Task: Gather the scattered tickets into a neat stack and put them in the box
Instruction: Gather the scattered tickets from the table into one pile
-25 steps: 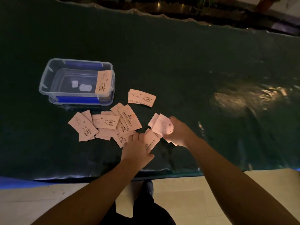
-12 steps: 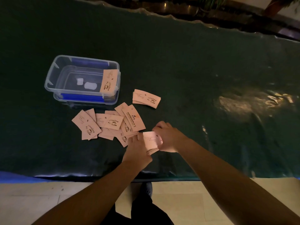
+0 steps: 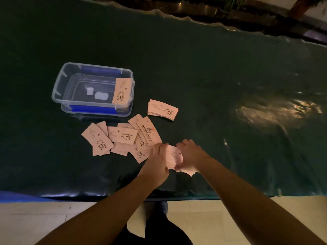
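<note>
Several pink tickets [image 3: 122, 138] lie overlapping on the dark green tablecloth, just in front of a clear plastic box [image 3: 60, 85] with blue clips. A few tickets [image 3: 122, 91] lean inside the box at its right end. A small neat stack [image 3: 162, 109] sits to the box's right. My left hand [image 3: 157, 163] and my right hand [image 3: 190, 155] hold a small bunch of tickets [image 3: 173, 155] between them, near the table's front edge. More tickets poke out under my right hand.
The green cloth [image 3: 212, 85] covers the whole table, with a bright glare patch [image 3: 269, 112] at the right. The table's front edge [image 3: 106, 196] runs just below my hands, and pale floor tiles [image 3: 35, 221] lie beyond it. Two small white pieces [image 3: 98, 93] rest in the box.
My right hand has carried its tickets left to meet my left hand, and both now grip the bunch together. The view has shifted slightly.
</note>
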{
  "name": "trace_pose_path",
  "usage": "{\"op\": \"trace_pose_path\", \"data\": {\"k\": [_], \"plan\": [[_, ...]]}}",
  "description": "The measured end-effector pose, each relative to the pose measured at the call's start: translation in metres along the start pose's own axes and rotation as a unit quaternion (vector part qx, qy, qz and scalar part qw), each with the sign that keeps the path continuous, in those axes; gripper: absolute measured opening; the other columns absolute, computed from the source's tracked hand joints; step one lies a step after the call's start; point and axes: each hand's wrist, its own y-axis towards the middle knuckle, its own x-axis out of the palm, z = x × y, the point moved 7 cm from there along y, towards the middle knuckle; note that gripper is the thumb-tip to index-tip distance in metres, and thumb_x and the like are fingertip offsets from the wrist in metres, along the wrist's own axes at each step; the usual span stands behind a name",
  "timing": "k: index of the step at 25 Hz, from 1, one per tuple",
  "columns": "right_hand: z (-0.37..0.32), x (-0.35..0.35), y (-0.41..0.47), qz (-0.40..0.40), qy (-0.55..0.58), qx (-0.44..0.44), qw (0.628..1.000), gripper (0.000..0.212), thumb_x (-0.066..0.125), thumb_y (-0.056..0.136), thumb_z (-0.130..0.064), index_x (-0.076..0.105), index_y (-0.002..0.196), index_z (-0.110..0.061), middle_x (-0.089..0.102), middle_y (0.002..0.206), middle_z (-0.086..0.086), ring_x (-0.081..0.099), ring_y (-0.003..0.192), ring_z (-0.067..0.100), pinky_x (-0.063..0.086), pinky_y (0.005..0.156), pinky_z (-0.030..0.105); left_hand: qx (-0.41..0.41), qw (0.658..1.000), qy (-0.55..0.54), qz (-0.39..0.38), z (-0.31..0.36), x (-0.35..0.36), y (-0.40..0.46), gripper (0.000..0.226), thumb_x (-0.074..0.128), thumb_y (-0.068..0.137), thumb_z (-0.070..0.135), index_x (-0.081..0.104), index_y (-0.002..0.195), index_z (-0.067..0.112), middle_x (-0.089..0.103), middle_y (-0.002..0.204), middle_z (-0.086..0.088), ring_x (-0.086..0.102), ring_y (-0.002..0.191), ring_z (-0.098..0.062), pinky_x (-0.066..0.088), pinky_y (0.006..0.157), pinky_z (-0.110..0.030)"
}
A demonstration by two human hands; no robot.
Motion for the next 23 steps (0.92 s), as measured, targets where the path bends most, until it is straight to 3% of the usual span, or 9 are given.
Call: {"op": "trace_pose_path", "data": {"k": [5, 9, 14, 18, 23], "plan": [[0.015, 0.012, -0.003, -0.019, 0.09, 0.074, 0.993, 0.085, 0.095, 0.065, -0.051, 0.057, 0.134, -0.021, 0.046, 0.134, 0.001, 0.054, 0.121, 0.023, 0.054, 0.102, 0.044, 0.038, 0.999, 0.025, -0.012, -0.003, -0.016, 0.006, 0.082, 0.078, 0.089, 0.023, 0.032, 0.156, 0.019, 0.035, 0.158, -0.002, 0.04, 0.145, -0.021, 0.043, 0.115, -0.038], [0.022, 0.01, 0.002, 0.007, 0.22, 0.143, 0.965, 0.074, 0.098, 0.067, -0.038, 0.057, 0.126, -0.024, 0.066, 0.13, 0.002, 0.065, 0.108, 0.023, 0.058, 0.093, 0.042, 0.026, 0.999, 0.038, -0.014, -0.021, -0.04, 0.007, 0.073, 0.077, 0.09, 0.036, 0.039, 0.152, 0.024, 0.042, 0.155, 0.0, 0.046, 0.139, -0.018, 0.044, 0.113, -0.037], [0.004, -0.015, 0.021, 0.047, 0.356, 0.176, 0.917, 0.075, 0.099, 0.069, -0.032, 0.059, 0.132, -0.022, 0.069, 0.132, 0.003, 0.063, 0.117, 0.027, 0.049, 0.09, 0.042, 0.026, 0.998, 0.05, -0.009, -0.045, -0.075, 0.009, 0.062, 0.071, 0.092, 0.04, 0.044, 0.147, 0.026, 0.049, 0.148, 0.001, 0.052, 0.131, -0.017, 0.05, 0.104, -0.036], [-0.027, -0.028, 0.039, 0.058, 0.442, 0.187, 0.876, 0.069, 0.097, 0.074, -0.03, 0.06, 0.132, -0.023, 0.068, 0.126, 0.001, 0.063, 0.114, 0.024, 0.051, 0.091, 0.042, 0.014, 0.997, 0.078, 0.021, -0.072, -0.107, 0.005, 0.059, 0.07, 0.093, 0.042, 0.046, 0.145, 0.025, 0.05, 0.148, -0.001, 0.049, 0.133, -0.019, 0.047, 0.108, -0.039], [-0.057, -0.039, 0.059, 0.069, 0.456, 0.221, 0.859, 0.067, 0.093, 0.078, -0.033, 0.059, 0.135, -0.02, 0.065, 0.133, 0.004, 0.062, 0.114, 0.022, 0.053, 0.083, 0.037, -0.019, 0.996, 0.084, 0.022, -0.109, -0.133, -0.002, 0.062, 0.067, 0.094, 0.045, 0.045, 0.148, 0.023, 0.049, 0.152, -0.003, 0.048, 0.138, -0.022, 0.045, 0.112, -0.042]]}}
